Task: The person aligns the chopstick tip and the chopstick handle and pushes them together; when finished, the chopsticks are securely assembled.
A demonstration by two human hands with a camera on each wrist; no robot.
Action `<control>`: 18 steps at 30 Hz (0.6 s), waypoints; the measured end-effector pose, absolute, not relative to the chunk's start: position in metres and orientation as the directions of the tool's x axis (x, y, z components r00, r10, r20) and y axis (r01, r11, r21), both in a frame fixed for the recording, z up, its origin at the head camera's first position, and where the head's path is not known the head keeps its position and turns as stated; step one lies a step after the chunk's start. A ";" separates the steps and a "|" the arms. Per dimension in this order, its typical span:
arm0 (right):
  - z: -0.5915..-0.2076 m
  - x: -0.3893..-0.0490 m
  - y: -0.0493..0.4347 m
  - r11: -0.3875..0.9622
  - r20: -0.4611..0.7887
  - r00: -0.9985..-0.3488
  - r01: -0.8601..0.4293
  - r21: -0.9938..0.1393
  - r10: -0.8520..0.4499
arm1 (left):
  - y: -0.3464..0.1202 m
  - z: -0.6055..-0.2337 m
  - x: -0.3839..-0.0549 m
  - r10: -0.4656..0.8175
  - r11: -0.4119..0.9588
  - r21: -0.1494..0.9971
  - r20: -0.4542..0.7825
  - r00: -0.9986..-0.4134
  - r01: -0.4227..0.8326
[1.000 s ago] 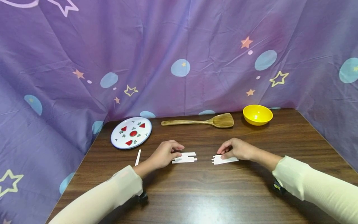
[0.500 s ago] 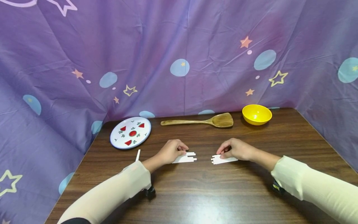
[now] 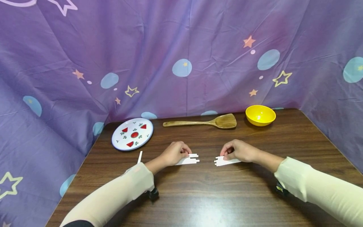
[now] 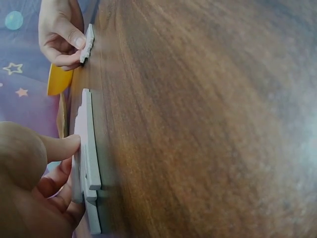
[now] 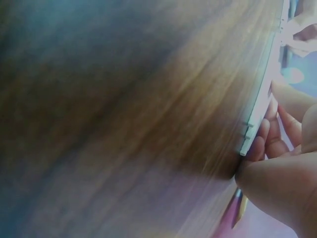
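Several flat white sticks [image 3: 188, 161] lie side by side near the middle of the table, their ends uneven. My left hand [image 3: 174, 154] pinches at this group; in the left wrist view the thumb is on top of the sticks [image 4: 90, 148] and the fingers curl at their far edge. To the right is a second group of white sticks [image 3: 227, 162], also uneven at the ends. My right hand [image 3: 241, 150] pinches those, thumb on the top face and fingers curled behind, as the right wrist view shows. A short gap of bare table separates the groups.
A single white stick [image 3: 140, 157] lies left of my left wrist, partly behind the sleeve. Along the back stand a watermelon-patterned plate [image 3: 119, 143], a wooden spatula [image 3: 226, 121] and a yellow bowl [image 3: 260, 116]. A purple curtain [image 3: 158, 56] hangs behind the table [image 3: 215, 192].
My left hand has moved right and its fingers have closed in at the left group of sticks. The right hand stays at its group, nearly unmoved.
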State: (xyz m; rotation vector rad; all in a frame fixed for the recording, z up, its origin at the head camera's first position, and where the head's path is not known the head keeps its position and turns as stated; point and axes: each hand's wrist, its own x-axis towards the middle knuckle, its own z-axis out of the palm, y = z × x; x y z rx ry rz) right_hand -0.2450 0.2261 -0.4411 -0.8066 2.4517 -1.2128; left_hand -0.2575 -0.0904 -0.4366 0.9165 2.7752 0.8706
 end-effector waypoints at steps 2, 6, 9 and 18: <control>-0.441 -0.245 0.226 0.483 -0.009 -0.801 -0.353 -0.802 -0.599 | -0.091 -0.437 -0.258 0.573 0.654 0.551 0.087 -0.815 0.519; -0.441 -0.244 0.226 0.468 -0.007 -0.799 -0.344 -0.814 -0.601 | -0.091 -0.437 -0.258 0.577 0.647 0.561 0.081 -0.813 0.516; -0.440 -0.245 0.226 0.461 -0.008 -0.801 -0.336 -0.821 -0.598 | -0.091 -0.437 -0.259 0.579 0.645 0.562 0.081 -0.811 0.517; -0.432 -0.249 0.225 0.515 0.026 -0.805 -0.403 -0.756 -0.592 | -0.089 -0.423 -0.258 0.633 0.591 0.532 0.159 -0.758 0.606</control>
